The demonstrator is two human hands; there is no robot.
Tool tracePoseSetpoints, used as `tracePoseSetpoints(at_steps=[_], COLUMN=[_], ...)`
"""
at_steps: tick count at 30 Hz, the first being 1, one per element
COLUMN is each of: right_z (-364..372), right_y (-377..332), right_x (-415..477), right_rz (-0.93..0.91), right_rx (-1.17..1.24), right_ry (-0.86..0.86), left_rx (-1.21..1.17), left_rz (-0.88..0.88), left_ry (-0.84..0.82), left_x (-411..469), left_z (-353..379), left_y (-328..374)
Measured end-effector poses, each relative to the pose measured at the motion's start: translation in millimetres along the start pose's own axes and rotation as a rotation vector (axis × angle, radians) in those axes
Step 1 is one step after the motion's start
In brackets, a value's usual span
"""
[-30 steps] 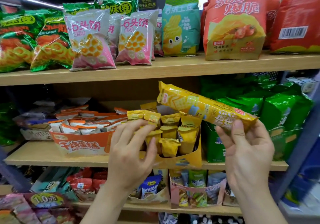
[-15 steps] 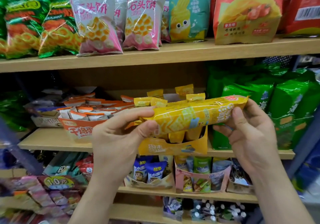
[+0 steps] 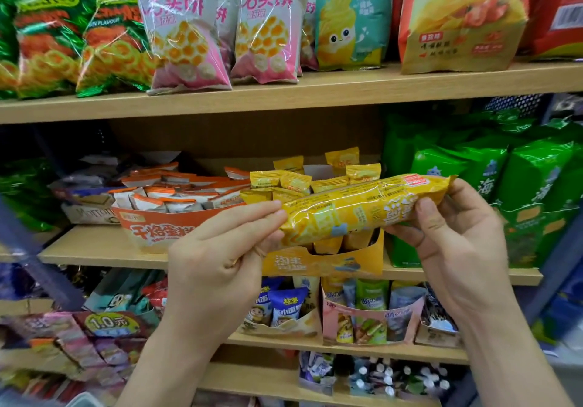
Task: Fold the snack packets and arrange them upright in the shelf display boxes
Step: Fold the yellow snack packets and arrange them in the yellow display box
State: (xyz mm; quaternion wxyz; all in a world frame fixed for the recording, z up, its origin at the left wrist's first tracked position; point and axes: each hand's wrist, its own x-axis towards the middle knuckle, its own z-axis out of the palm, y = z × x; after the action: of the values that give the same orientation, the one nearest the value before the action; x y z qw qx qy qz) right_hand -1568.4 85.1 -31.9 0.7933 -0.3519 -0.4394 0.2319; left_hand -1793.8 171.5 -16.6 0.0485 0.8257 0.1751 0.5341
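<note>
Your fingers [image 3: 249, 216] are clamped on both ends of the long yellow packet [image 3: 356, 209]. Your left hand [image 3: 217, 268] pinches the lower end at the centre of the frame, and your right hand [image 3: 457, 249] curls round the higher end at centre right. The packet is in the air, tilted, just in front of the yellow display box [image 3: 331, 264] on the middle shelf [image 3: 94, 249]. It looks light, and the glossy film is probably slick and crinkly. The contents may be brittle, so squeeze gently. Your safest holds are likely the crimped end seals, and the fold should go where the film is slack.
</note>
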Motion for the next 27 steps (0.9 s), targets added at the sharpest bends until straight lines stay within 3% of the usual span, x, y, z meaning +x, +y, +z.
tracePoseSetpoints(at_steps=[7,12,18,27], right_z=[7.2,10.5,13.2,14.8], right_y=[1.6,2.3,1.0,1.5], right_x=[-3.3,-5.6,-6.6,-9.5], right_rz=[0.006,0.025,0.019,0.055], right_rx=[-0.058,-0.050,-0.054,-0.047], right_ry=[-0.020,-0.045,-0.072,-0.122], left_rx=[0.109,0.102,0.237,0.194], left_rz=[0.096,0.096,0.099,0.104], left_ry=[-0.096,-0.059,-0.140,-0.149], left_x=[-0.2,-2.6,-0.3,-2.2], left_z=[8.9,8.6,12.0,13.0], left_y=[3.4,0.9,6.2,2.8])
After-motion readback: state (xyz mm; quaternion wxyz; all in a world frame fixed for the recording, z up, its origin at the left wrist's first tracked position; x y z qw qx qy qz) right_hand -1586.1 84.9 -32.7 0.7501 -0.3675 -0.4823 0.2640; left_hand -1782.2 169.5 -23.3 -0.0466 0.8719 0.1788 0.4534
